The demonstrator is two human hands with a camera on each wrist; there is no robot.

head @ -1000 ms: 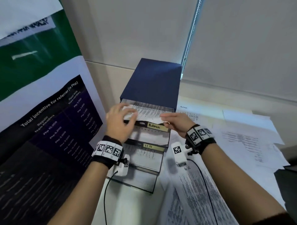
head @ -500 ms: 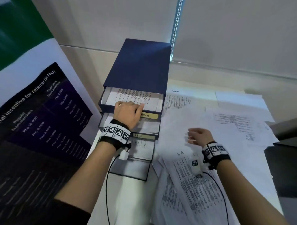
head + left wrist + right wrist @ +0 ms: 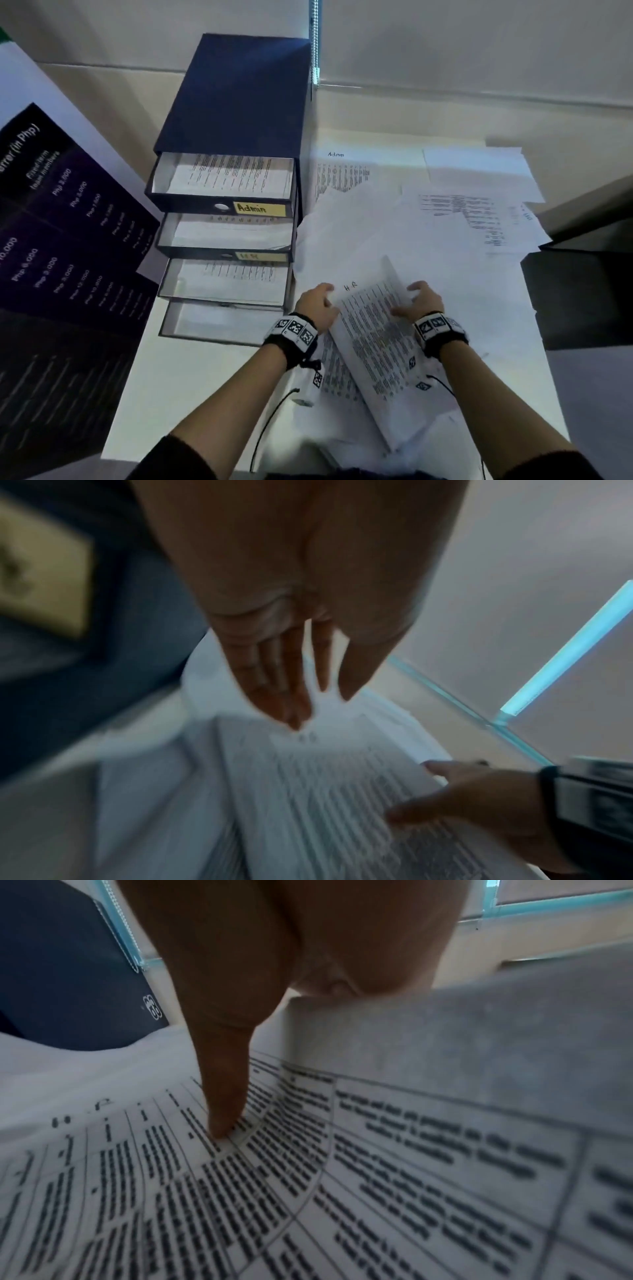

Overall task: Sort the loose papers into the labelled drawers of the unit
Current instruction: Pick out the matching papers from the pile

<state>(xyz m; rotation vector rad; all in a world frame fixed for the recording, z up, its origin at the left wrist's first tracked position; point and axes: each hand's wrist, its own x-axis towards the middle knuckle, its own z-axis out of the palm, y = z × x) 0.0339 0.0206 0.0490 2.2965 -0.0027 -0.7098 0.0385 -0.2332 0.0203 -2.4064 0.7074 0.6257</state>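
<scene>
Pale tabletop (image 3: 191,394) strewn with thin white printed sheets beside a navy card drawer unit (image 3: 236,99), where the right hand (image 3: 419,303) pinches the curling edge of the "HR" sheet (image 3: 373,335), thumb on top, while the left hand (image 3: 317,305), fingers straight, touches its far corner

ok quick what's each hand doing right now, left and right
Left hand: open, straight fingers at the left edge of the H.R. sheet.
Right hand: pinching the sheet's lifted right edge, thumb on the print.
</scene>
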